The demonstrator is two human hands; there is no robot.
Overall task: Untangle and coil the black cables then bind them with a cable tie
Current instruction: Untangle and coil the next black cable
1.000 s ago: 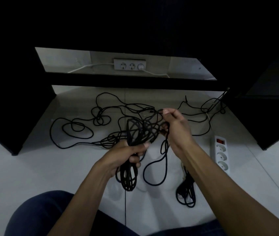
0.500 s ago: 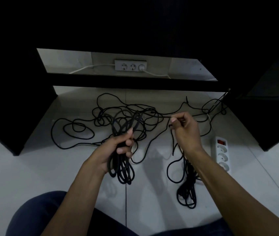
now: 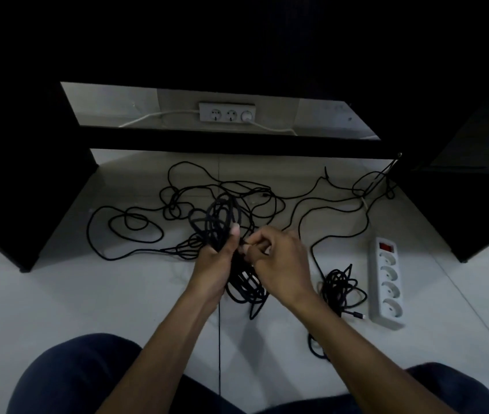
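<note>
Left hand point(image 3: 211, 264) was wrapped around a bunch of looped thin black cable point(image 3: 222, 216), held up over the pale tiled floor point(image 3: 58, 294), with the right hand point(image 3: 279, 264) right next to it pinching a strand of the same cable. More loose black cable point(image 3: 135, 225) sprawled tangled on the floor behind, plus a small bundled black cord point(image 3: 340, 286) just beside a white four-socket power strip point(image 3: 386, 285). Dark furniture point(image 3: 13, 174) stood on both sides, and a white wall socket strip point(image 3: 226, 112) sat further back.
</note>
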